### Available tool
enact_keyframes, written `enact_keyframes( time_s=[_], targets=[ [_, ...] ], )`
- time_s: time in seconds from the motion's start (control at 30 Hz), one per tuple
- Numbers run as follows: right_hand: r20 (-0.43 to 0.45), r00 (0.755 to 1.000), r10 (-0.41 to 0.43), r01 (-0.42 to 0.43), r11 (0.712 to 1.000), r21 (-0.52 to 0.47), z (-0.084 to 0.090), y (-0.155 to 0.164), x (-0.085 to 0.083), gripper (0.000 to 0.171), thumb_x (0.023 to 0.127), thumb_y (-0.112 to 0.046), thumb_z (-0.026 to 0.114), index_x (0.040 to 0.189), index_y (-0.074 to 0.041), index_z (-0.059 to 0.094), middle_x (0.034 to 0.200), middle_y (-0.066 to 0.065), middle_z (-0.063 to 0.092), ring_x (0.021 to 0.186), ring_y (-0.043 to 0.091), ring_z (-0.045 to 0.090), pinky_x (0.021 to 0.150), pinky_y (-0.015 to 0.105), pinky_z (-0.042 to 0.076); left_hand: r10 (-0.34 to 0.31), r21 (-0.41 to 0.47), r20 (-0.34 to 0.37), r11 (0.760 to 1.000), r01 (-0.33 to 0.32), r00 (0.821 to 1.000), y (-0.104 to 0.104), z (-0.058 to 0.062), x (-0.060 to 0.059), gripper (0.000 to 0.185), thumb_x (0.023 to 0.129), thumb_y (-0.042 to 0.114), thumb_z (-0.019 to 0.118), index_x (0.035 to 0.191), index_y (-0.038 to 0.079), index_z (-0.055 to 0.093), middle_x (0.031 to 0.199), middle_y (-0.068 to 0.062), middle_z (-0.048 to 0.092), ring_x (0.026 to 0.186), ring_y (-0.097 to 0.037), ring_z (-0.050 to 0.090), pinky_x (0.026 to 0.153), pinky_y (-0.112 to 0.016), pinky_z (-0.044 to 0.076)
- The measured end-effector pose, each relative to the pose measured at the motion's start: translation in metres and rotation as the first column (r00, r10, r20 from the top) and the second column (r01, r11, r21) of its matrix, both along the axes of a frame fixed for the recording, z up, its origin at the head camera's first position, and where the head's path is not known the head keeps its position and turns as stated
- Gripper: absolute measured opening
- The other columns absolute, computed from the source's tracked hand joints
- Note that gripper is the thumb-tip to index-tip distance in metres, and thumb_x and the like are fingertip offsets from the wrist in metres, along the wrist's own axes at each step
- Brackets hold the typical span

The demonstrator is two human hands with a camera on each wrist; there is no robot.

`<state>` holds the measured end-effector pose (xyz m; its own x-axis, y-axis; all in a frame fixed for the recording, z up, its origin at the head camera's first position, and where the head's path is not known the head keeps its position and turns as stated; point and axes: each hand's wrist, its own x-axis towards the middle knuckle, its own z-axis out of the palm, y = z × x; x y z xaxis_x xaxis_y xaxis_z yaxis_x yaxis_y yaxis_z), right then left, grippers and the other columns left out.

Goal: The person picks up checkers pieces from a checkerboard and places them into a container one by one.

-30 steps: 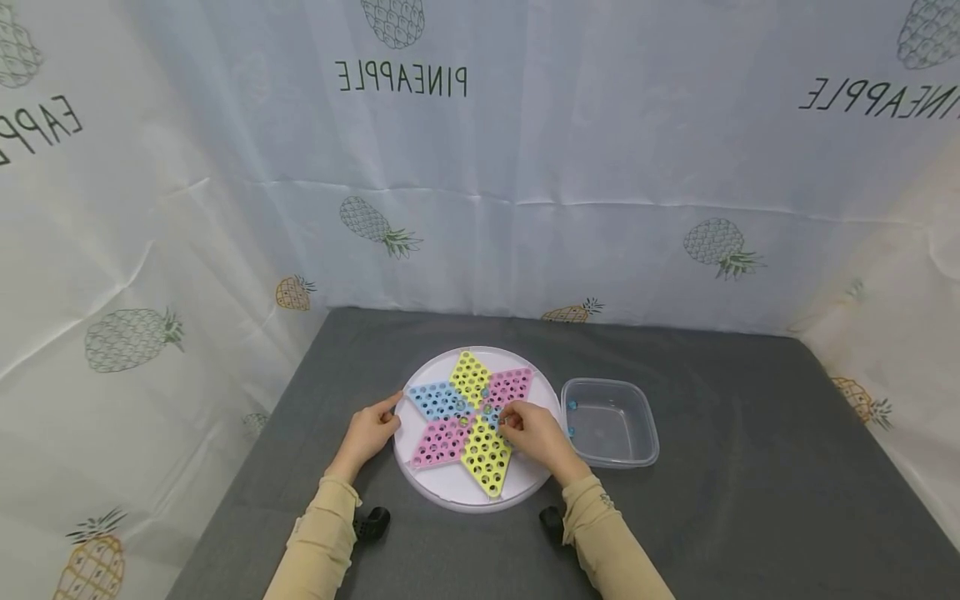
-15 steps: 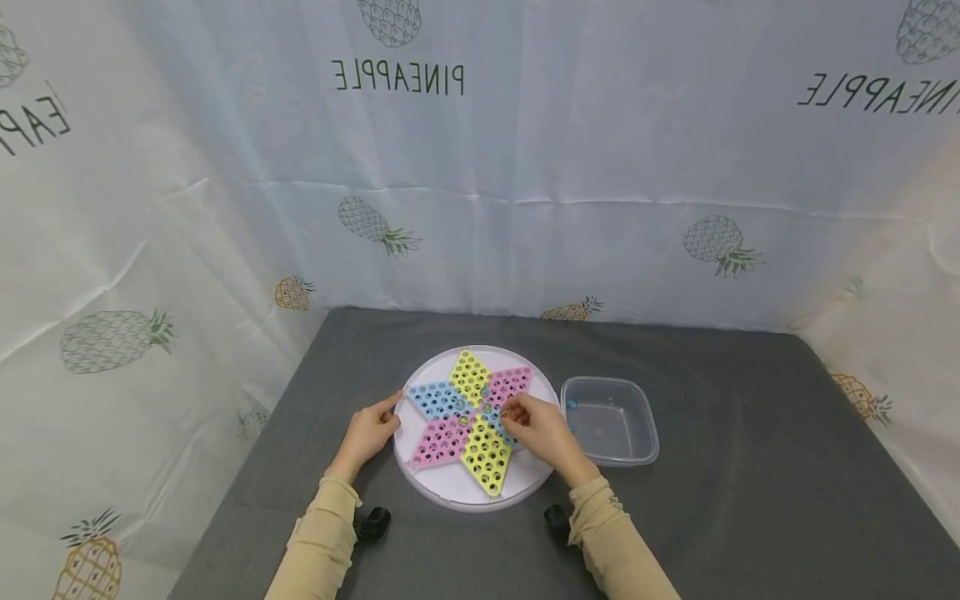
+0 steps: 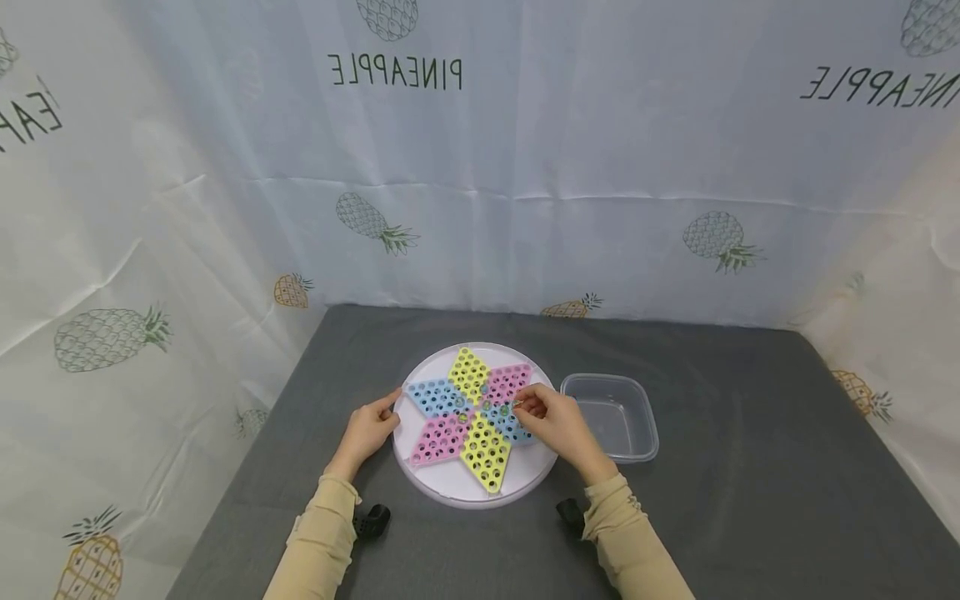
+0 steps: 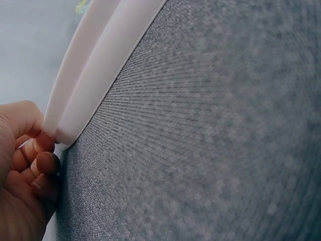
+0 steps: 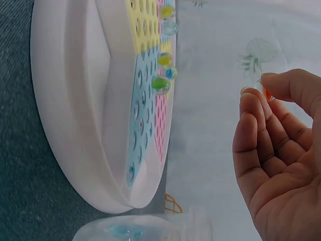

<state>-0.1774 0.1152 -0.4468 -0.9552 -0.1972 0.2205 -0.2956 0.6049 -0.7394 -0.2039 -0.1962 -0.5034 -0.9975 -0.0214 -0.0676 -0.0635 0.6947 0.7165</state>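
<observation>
A round white Chinese checkers board (image 3: 442, 487) bears a star of yellow, pink and blue sections. My left hand (image 3: 367, 432) grips its left rim; in the left wrist view curled fingers (image 4: 46, 163) meet the rim. My right hand (image 3: 555, 423) hovers over the blue section (image 3: 513, 429) at the right. Between its thumb and fingers, in the right wrist view, it pinches a clear marble with orange-red in it (image 5: 267, 94). Several glass marbles sit near the star's centre, among them a green one (image 5: 161, 84) and a yellow one (image 5: 165, 59).
A clear plastic container (image 3: 630, 457) stands just right of the board, partly behind my right hand. Blue marbles (image 5: 125, 231) show inside it in the right wrist view. Grey cloth (image 3: 720, 467) covers the table, and a pineapple-print curtain (image 3: 525, 258) hangs behind it.
My right hand has drawn back to the right and up from the blue section. A green marble now shows where its fingertips were. My left hand stays on the rim.
</observation>
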Motion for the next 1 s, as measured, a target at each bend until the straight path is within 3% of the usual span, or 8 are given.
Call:
enact_keyframes(
  time_s=[0.43, 1.0],
  targets=[
    [0.029, 0.999, -0.037, 0.037, 0.999, -0.024, 0.006, 0.02, 0.004, 0.014, 0.082, -0.016, 0.067, 0.096, -0.012, 0.064, 0.085, 0.0, 0.064, 0.077, 0.009, 0.059, 0.07, 0.022, 0.049, 0.003, 0.006, -0.008, 1.0, -0.003, 1.0, 0.0, 0.0, 0.001, 0.05, 0.085, 0.012, 0.053, 0.134, 0.007, 0.05, 0.067, -0.002, 0.042, 0.057, -0.013, 0.036, 0.052, -0.024, 0.031],
    [-0.011, 0.99, -0.138, 0.138, 0.99, -0.004, -0.002, 0.054, 0.004, 0.019, 0.081, -0.015, 0.068, 0.098, -0.008, 0.065, 0.085, 0.004, 0.067, 0.074, 0.005, 0.058, 0.067, 0.019, 0.049, 0.001, 0.014, -0.015, 1.0, -0.001, 1.0, -0.001, -0.002, 0.0, 0.049, 0.085, 0.012, 0.053, 0.134, 0.007, 0.051, 0.066, -0.001, 0.041, 0.055, -0.012, 0.034, 0.05, -0.023, 0.03]
  ],
)
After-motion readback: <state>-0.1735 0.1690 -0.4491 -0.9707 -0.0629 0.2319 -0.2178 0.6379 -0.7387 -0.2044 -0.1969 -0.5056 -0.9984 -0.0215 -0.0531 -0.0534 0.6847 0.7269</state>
